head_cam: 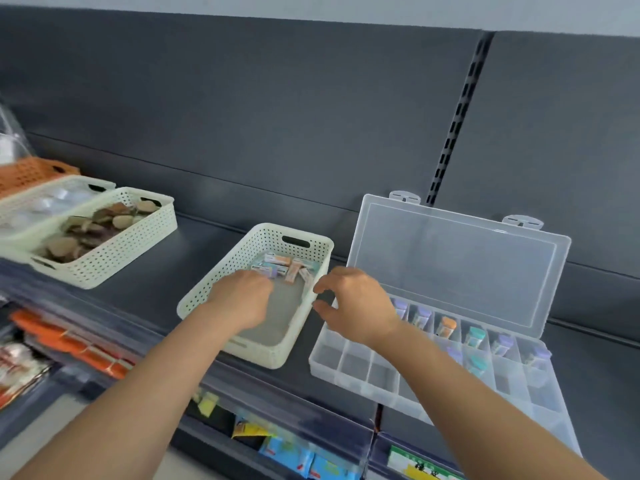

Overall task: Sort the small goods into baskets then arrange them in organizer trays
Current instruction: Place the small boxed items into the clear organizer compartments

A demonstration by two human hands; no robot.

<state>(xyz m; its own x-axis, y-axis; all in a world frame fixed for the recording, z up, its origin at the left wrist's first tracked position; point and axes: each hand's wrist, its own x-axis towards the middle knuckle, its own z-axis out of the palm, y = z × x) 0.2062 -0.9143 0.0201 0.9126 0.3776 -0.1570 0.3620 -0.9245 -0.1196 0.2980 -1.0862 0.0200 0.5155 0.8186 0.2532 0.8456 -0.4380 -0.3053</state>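
Observation:
A cream perforated basket (214,289) stands on the dark shelf in the middle, with several small boxed goods (284,266) piled at its far end. My left hand (242,296) reaches into the basket with its fingertips at the small boxes; whether it grips one is hidden. My right hand (353,303) hovers open over the basket's right rim, fingers curled apart. To the right lies a clear organizer tray (332,362) with its lid (450,258) propped open. Small capped vials, purple (423,315), orange (446,325) and teal (473,336), sit in its far compartments.
At the left, a cream basket (114,258) holds brown round pieces, with another cream basket (41,197) and an orange basket (27,173) behind it. A clear bag (10,136) sits at the far left. Packaged goods (298,459) hang on the shelf below.

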